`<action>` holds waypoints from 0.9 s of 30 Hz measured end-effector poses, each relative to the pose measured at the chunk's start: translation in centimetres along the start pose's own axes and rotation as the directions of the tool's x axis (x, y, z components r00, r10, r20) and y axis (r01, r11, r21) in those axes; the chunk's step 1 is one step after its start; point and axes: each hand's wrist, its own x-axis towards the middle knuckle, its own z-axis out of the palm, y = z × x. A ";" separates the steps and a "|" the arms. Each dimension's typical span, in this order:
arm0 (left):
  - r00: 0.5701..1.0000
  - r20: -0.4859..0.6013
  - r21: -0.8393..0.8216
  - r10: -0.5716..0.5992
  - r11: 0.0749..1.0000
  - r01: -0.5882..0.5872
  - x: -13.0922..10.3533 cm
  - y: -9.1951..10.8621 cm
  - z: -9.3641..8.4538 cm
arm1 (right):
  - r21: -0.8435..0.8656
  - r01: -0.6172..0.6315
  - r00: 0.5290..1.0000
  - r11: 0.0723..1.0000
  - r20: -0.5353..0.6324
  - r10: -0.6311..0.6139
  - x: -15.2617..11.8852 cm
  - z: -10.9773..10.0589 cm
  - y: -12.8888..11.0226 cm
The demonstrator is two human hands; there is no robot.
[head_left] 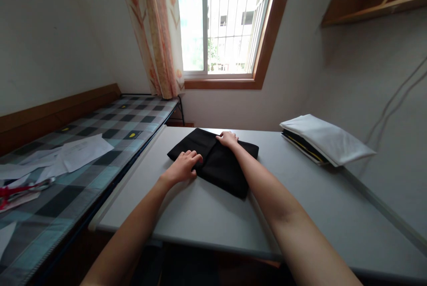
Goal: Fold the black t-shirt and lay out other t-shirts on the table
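A flat, folded black cloth item (223, 168) lies at an angle on the white table (207, 215), with a fold line running across it. Whether it is a bag or a plain cloth I cannot tell. At its near left edge, my left hand (183, 164) has its fingers bent over the fabric and its thumb low by the edge. My right hand (228, 138) grips the far edge near the end of the fold, fingers closed on the fabric. My right forearm passes over the item's right part and hides some of it.
A stack of folded white and black items (325, 139) rests at the table's right, by the wall. To the left stands a bed with a checked cover (123, 119), holding paper sheets (80, 152) and a red object (13, 192). A window and curtain (160, 32) are behind.
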 end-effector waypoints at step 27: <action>0.999 0.031 -0.106 0.034 0.994 -0.031 0.3 0.0 0.3 | 0.135 0.027 0.997 0.990 -0.081 -0.016 -0.4 -0.4 1.2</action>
